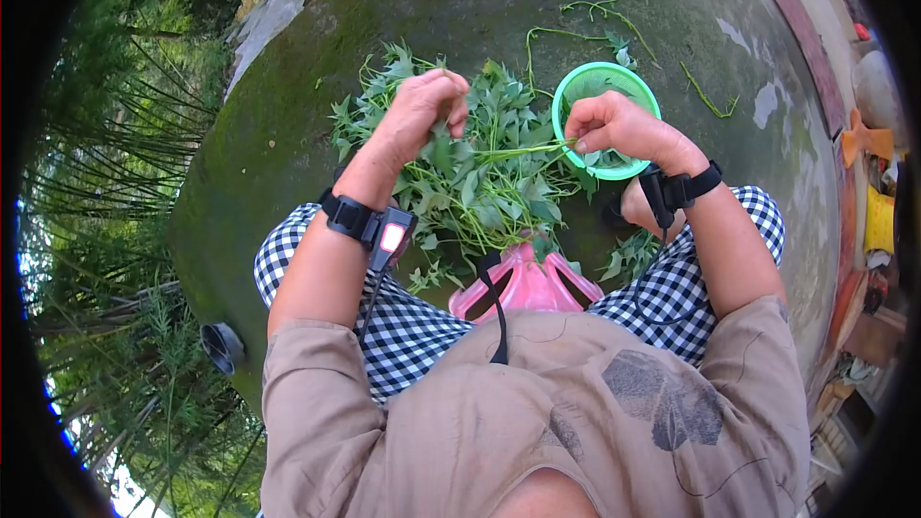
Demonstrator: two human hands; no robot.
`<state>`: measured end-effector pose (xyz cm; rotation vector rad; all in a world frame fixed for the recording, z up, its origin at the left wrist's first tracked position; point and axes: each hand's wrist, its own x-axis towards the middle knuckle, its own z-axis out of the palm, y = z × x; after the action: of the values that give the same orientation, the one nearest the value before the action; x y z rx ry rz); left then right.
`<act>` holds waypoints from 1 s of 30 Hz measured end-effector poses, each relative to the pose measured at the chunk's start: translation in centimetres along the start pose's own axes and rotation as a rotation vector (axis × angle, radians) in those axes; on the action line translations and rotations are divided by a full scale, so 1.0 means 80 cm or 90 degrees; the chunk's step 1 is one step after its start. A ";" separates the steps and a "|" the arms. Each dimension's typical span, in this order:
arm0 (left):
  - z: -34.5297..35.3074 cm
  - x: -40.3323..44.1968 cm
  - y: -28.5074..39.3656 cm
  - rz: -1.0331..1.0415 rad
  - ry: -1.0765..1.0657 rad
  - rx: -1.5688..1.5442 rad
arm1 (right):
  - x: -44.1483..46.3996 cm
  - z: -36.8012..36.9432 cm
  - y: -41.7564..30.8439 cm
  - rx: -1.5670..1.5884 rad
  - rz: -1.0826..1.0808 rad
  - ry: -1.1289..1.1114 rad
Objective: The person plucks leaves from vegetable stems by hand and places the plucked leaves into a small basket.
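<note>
Bare forearms [331, 254] reach forward. The left hand [428, 113] curls its fingers; the right hand [622, 127] pinches, wrist bent inward.

And here's a tan shirt [460, 403] with dark patches [683, 401], black-and-white checked trousers [413, 341], and black wrist straps [351, 217] trailing cables [638, 293].

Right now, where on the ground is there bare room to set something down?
Bare mossy ground lies left of the heaped green leafy vines, and more between a loose green stem and the reddish edging strip. It's crowded from the vines to the round light-green plastic basket.
</note>
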<state>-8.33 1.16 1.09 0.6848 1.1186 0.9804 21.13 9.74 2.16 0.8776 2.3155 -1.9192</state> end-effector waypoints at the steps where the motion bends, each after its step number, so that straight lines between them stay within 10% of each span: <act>1: 0.010 -0.001 -0.003 -0.046 -0.003 0.014 | -0.001 0.003 -0.003 0.004 -0.020 -0.003; 15: 0.078 -0.021 -0.038 -0.295 -0.217 0.031 | -0.022 0.013 -0.011 -0.213 -0.177 0.114; 30: 0.067 -0.001 -0.089 -0.155 0.034 -0.024 | -0.010 0.027 -0.005 -0.247 -0.222 0.148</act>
<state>-1.19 -1.85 -3.27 0.4811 1.1974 0.8131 20.90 7.39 2.27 0.7252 3.0081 -1.4265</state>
